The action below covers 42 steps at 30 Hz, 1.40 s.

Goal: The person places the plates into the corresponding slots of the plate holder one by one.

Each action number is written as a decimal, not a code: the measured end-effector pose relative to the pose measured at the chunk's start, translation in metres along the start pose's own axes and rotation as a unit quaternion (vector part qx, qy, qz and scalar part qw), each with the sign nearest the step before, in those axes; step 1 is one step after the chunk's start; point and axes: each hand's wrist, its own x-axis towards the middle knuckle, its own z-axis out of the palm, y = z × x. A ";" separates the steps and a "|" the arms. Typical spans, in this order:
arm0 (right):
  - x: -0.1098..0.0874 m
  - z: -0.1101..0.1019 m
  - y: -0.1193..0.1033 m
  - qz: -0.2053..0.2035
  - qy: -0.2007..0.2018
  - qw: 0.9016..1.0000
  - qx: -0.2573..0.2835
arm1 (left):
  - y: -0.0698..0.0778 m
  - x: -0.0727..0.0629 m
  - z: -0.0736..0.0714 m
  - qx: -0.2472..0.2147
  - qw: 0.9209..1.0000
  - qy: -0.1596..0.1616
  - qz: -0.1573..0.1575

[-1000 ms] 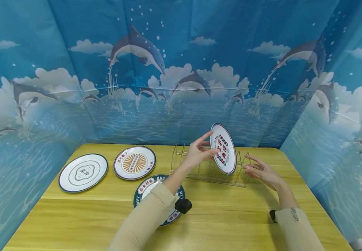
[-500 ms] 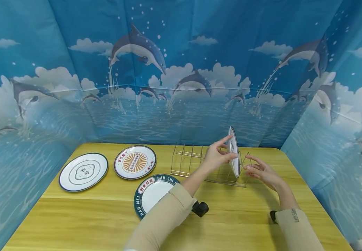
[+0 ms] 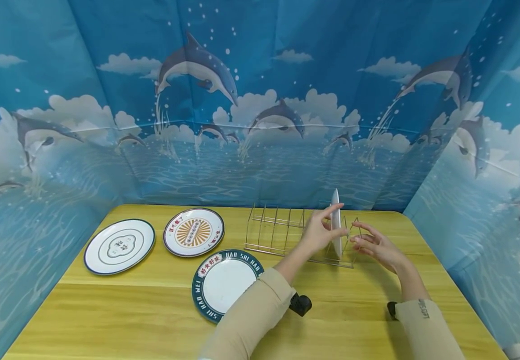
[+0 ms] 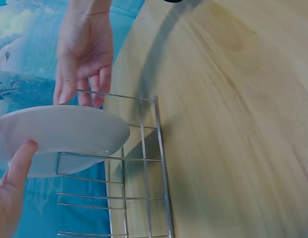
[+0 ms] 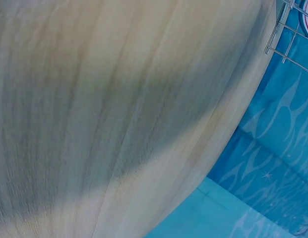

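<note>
A white plate [image 3: 337,225] stands on edge in the right end of a wire plate rack [image 3: 278,250], nearly edge-on in the head view. My left hand [image 3: 318,231] grips it from the left, thumb and fingers at its rim. In the left wrist view, fingers [image 4: 21,166] touch the underside of the plate [image 4: 64,130], whose lower edge sits between the rack's wires [image 4: 144,158]. My right hand [image 3: 379,250] holds the end wire of the rack, with thumb and fingers bent around it. The right wrist view does not show that hand, only a rack corner [image 5: 282,37].
A green-rimmed plate [image 3: 228,285] lies near my left forearm, which partly covers it. A plate with an orange sunburst [image 3: 193,232] and a plate with a grey emblem [image 3: 120,247] lie farther left on the wooden table [image 3: 120,315]. A dolphin curtain [image 3: 260,165] hangs behind.
My left hand has moved right and down with the plate, turning it from face-on to edge-on and lowering it into the rack's right end. My right hand has stayed at the rack.
</note>
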 end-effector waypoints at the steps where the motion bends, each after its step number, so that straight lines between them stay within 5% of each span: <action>1: 0.000 0.000 0.000 -0.003 -0.001 1.000 0.001 | -0.001 0.000 0.001 -0.001 1.000 0.002 -0.003; 16: -0.001 0.001 -0.001 -0.009 -0.005 1.000 0.008 | -0.012 -0.005 0.010 -0.002 1.000 0.008 -0.028; 24: 0.000 0.000 0.000 -0.014 -0.008 1.000 0.017 | -0.013 -0.011 -0.002 -0.016 0.999 -0.049 -0.013; 30: 0.000 0.000 0.002 -0.017 -0.007 1.000 0.022 | -0.015 -0.026 -0.027 -0.080 0.996 -0.043 -0.007; 42: 0.003 -0.002 0.004 -0.014 -0.005 1.000 0.020 | -0.009 -0.080 -0.109 -0.168 0.985 -0.022 0.035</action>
